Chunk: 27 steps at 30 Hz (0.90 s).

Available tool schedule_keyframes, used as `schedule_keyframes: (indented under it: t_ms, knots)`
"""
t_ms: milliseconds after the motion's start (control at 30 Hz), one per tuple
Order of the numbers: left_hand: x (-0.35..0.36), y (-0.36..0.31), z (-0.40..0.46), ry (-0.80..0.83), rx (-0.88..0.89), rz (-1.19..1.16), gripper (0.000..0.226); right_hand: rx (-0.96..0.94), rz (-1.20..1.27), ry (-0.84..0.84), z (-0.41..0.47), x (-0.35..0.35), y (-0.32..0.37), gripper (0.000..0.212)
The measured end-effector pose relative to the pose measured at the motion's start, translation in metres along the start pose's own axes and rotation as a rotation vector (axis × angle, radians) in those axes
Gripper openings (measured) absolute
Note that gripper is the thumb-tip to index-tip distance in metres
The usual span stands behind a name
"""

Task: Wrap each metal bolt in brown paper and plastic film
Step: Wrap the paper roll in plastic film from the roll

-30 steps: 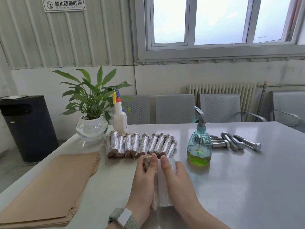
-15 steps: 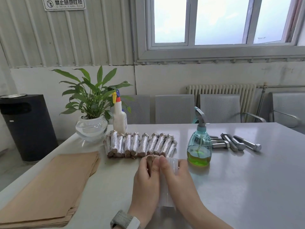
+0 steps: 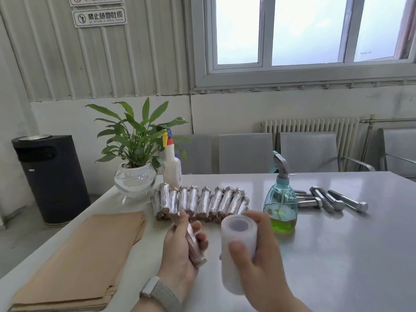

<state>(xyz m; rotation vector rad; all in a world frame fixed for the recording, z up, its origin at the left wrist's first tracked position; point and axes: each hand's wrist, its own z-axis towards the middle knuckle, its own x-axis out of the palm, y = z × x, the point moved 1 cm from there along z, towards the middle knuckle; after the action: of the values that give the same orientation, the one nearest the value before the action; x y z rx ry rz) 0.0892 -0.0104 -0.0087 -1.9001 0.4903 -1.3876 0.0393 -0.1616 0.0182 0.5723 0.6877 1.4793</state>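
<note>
A person's left hand (image 3: 180, 246) curls its fingers around a wrapped bolt (image 3: 194, 248), while the right hand (image 3: 254, 253) grips a roll of plastic film (image 3: 237, 248). Beyond the roll lie about ten finished bundles (image 3: 200, 202); far right of it several bare bolts (image 3: 331, 199) wait, and left of it sits a brown paper stack (image 3: 85, 257).

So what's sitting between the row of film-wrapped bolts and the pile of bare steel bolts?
In the head view, the teal spray bottle of green liquid stands between the wrapped row and the bare bolts.
</note>
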Motion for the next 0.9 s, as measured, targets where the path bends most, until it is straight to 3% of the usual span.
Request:
schedule_keyframes:
  t_ms: [67,133,233,333,433,567,633,800,900]
  knots:
    - [0.000,-0.010,-0.003,0.041,-0.017,-0.009,0.021,0.170,0.012,-0.163,0.007,-0.011,-0.022,0.036]
    - [0.004,-0.021,0.000,0.059,-0.023,0.050,0.023,0.286,-0.051,-0.224,0.013,-0.022,-0.036,0.041]
    - [0.013,-0.048,0.014,0.027,0.041,0.342,0.032,0.374,-0.086,-0.248,0.016,-0.025,-0.044,0.033]
    - [0.032,-0.075,0.045,-0.053,0.065,0.754,0.036,0.384,-0.115,-0.235,0.017,-0.024,-0.053,0.030]
    - [0.059,-0.094,0.076,-0.107,0.129,1.068,0.018,0.372,-0.132,-0.177,0.017,-0.022,-0.056,0.032]
    - [0.074,-0.093,0.107,-0.182,0.343,1.898,0.030,0.332,-0.133,-0.165,0.018,-0.023,-0.063,0.040]
    - [0.071,-0.082,0.113,-0.247,0.406,2.178,0.032,0.309,-0.147,-0.151,0.019,-0.023,-0.064,0.040]
    - [0.053,-0.064,0.122,-0.357,0.561,2.267,0.051,0.298,-0.141,-0.134,0.020,-0.024,-0.066,0.046]
    - [0.046,-0.058,0.126,-0.386,0.540,2.215,0.051,0.308,-0.117,-0.144,0.018,-0.024,-0.069,0.047]
